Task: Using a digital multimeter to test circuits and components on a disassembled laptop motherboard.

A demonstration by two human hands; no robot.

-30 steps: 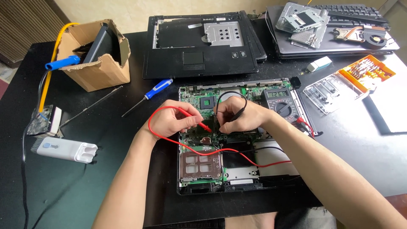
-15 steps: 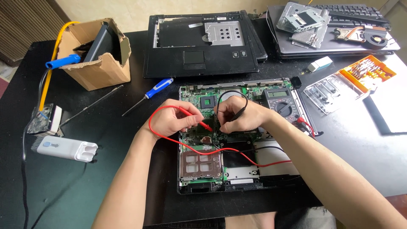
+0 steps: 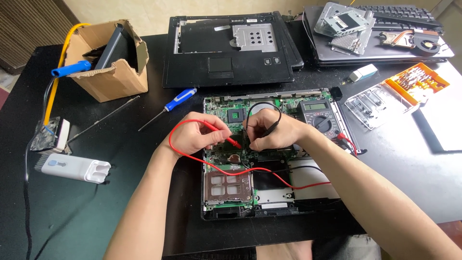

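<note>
An opened laptop base with a green motherboard (image 3: 226,113) lies in the middle of the black table. My left hand (image 3: 195,137) grips a red test probe (image 3: 230,139), its tip down on the board. Close beside it, my right hand (image 3: 272,132) pinches a black test probe (image 3: 273,126) against the board. Red and black leads (image 3: 288,183) run across the chassis to a grey multimeter (image 3: 320,117) that rests on the laptop's upper right corner.
A blue-handled screwdriver (image 3: 179,99) and a thin metal rod (image 3: 103,119) lie left of the laptop. A cardboard box (image 3: 113,77) stands far left, a white case (image 3: 77,167) nearer. A laptop palmrest cover (image 3: 226,53), metal brackets (image 3: 344,24), keyboard (image 3: 399,12) and orange bit tray (image 3: 416,83) lie behind.
</note>
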